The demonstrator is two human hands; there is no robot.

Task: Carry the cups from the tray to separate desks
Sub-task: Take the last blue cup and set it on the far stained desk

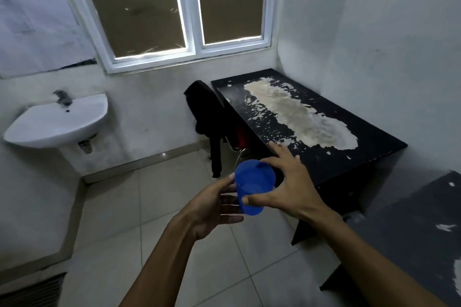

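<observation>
A blue plastic cup [252,185] is held upright in the air over the tiled floor, just short of the near corner of a black desk [369,154] whose top has a large worn pale patch. My right hand [287,182] grips the cup, thumb on its lower side and fingers over the rim. My left hand [214,207] is beside the cup on its left with fingers spread, fingertips at or very near the cup wall. No tray is in view.
A second black desk [419,237] with worn spots stands at the near right. A chair [212,117] draped with dark clothing is tucked at the first desk's left end. A white wall sink [57,122] hangs at left, below a window.
</observation>
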